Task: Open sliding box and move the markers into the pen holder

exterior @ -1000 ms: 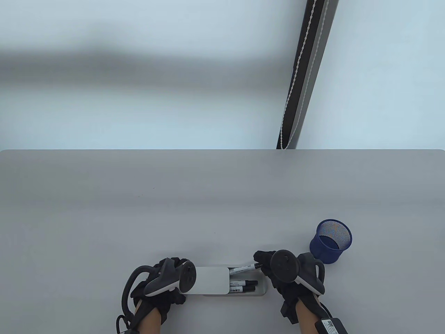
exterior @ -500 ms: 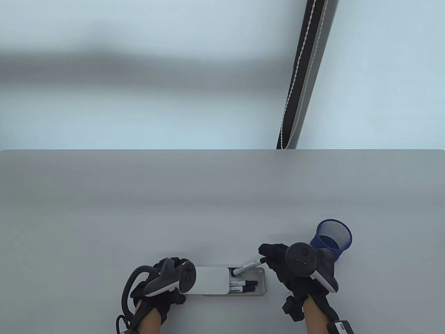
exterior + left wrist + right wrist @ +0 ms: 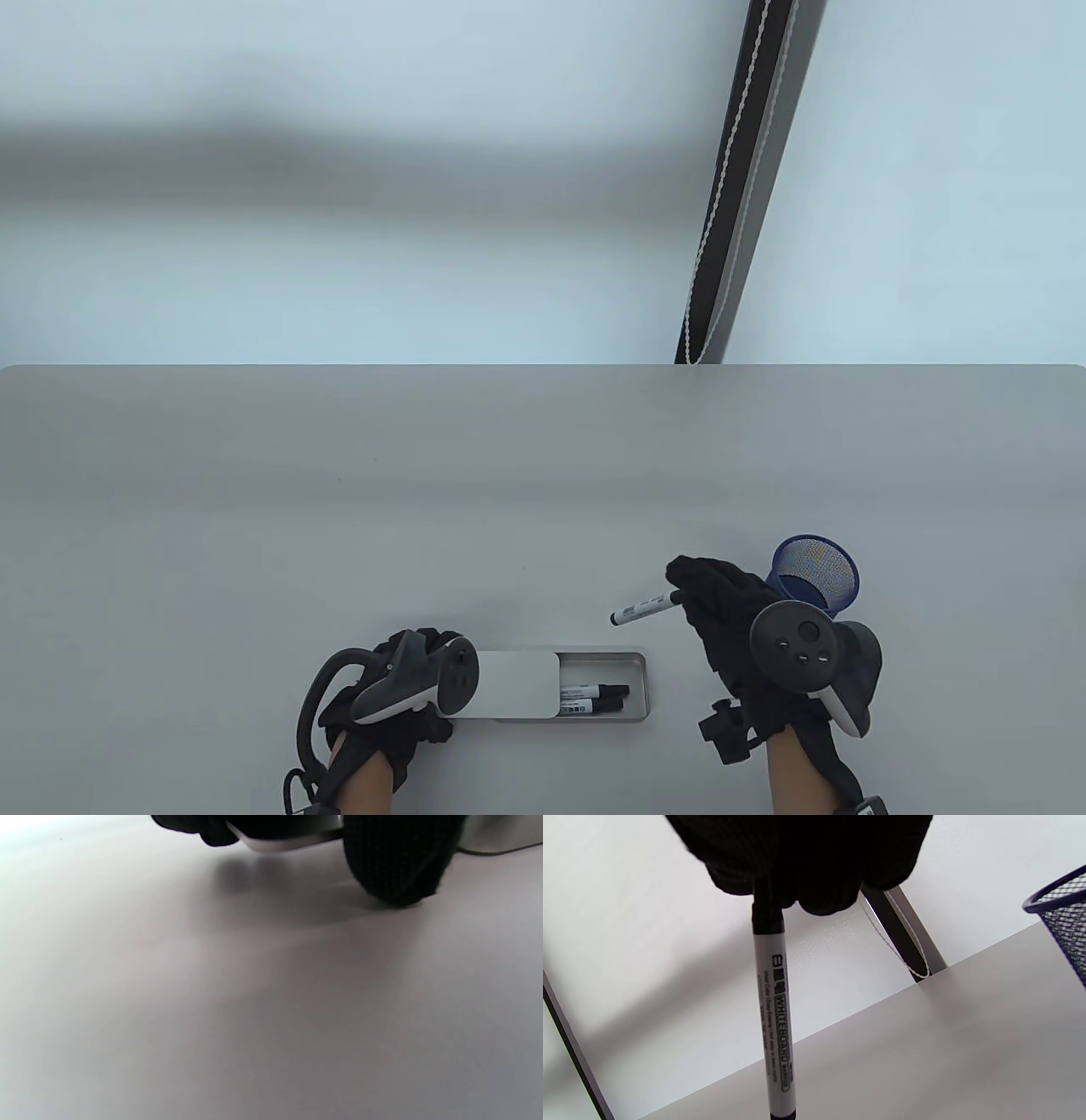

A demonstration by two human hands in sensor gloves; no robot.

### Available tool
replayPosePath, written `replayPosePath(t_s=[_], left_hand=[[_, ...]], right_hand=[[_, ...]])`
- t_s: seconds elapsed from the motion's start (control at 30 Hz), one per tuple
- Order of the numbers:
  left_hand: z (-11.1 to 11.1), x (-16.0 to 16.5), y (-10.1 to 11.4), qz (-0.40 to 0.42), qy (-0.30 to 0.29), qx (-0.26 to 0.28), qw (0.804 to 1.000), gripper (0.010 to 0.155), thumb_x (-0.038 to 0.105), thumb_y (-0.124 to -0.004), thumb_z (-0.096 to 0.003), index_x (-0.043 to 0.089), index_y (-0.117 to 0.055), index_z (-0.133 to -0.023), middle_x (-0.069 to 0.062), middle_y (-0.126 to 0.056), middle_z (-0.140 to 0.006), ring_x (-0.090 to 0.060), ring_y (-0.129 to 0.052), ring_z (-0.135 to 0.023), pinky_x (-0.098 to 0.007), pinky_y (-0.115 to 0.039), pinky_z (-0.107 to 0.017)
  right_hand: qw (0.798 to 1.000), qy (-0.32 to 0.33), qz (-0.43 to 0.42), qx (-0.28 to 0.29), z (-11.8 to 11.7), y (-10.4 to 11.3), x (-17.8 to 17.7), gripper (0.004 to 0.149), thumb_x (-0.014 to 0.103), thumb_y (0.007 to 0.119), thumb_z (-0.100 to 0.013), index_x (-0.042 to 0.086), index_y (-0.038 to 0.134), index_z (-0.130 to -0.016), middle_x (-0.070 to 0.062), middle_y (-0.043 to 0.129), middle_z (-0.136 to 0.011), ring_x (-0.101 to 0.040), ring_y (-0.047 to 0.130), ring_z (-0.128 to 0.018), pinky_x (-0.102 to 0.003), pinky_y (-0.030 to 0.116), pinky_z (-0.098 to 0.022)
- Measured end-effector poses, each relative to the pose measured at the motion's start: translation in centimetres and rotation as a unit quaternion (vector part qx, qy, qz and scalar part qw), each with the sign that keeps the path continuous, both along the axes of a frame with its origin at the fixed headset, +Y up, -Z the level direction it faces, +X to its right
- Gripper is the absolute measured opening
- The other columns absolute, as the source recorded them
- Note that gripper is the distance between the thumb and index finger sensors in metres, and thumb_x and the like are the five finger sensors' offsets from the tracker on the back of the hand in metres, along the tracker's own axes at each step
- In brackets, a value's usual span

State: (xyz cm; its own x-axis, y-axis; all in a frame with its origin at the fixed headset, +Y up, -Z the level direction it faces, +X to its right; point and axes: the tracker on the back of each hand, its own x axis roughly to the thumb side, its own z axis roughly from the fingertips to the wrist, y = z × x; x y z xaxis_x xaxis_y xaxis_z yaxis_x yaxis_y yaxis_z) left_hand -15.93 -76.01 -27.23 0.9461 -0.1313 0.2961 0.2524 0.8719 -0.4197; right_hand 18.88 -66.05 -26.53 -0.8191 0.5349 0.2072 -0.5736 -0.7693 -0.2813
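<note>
Marker (image 3: pixel 646 608) has risen from box (image 3: pixel 517 686), right-hand (image 3: pixel 721 604) grip.

Marker (image 3: pixel 774 1018) cap end buried in right hand (image 3: pixel 801 853); lower end cut off by frame edge.

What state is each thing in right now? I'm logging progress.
Box: lid slid partly open, two markers inside.
Held marker: capped, off the table.
Pen holder: upright, no marker visible inside.
Right hand: pinching the held marker.
Left hand: holding the box.
</note>
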Motion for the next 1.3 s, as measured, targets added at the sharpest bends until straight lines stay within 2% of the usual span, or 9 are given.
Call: replayPosePath(t_s=[0.33,0.7,0.93,1.3], left_hand=[[0.0,0.0,0.0,0.000,0.000,0.000,1.000,0.080,0.062,-0.071,-0.0409,0.036,-0.031,-0.105,0.006,-0.042,-0.117,-0.022,-0.056,-0.110,-0.036,-0.058,-0.084],[0.0,0.0,0.0,0.000,0.000,0.000,1.000,0.080,0.062,-0.071,-0.0408,0.037,-0.031,-0.105,0.006,-0.042,-0.117,-0.022,-0.056,-0.110,-0.036,-0.058,-0.084],[0.0,0.0,0.0,0.000,0.000,0.000,1.000,0.080,0.063,-0.070,-0.0408,0.037,-0.031,-0.105,0.006,-0.042,-0.117,-0.022,-0.056,-0.110,-0.037,-0.058,-0.084],[0.0,0.0,0.0,0.000,0.000,0.000,1.000,0.080,0.063,-0.070,-0.0408,0.037,-0.031,-0.105,0.006,-0.042,-0.117,-0.022,-0.056,-0.110,-0.037,-0.058,-0.084]], right_hand=[[0.987,-0.118,0.004,0.109,1.7,1.8,2.3,0.039,0.031,0.078,-0.043,0.037,0.078,-0.081,0.007,0.082,-0.087,-0.016,0.090,-0.074,-0.035,0.075,-0.063],[0.964,-0.204,0.000,0.169,2.7,2.0,4.9,0.037,0.030,0.077,-0.043,0.036,0.078,-0.080,0.007,0.080,-0.086,-0.016,0.087,-0.074,-0.035,0.073,-0.063],[0.956,-0.242,0.028,0.163,2.4,0.8,5.9,0.037,0.029,0.077,-0.043,0.035,0.077,-0.079,0.006,0.079,-0.086,-0.017,0.086,-0.074,-0.035,0.073,-0.062],[0.957,-0.267,0.041,0.104,1.2,-2.3,6.6,0.037,0.028,0.077,-0.043,0.035,0.077,-0.078,0.006,0.078,-0.086,-0.018,0.085,-0.074,-0.035,0.072,-0.061]])
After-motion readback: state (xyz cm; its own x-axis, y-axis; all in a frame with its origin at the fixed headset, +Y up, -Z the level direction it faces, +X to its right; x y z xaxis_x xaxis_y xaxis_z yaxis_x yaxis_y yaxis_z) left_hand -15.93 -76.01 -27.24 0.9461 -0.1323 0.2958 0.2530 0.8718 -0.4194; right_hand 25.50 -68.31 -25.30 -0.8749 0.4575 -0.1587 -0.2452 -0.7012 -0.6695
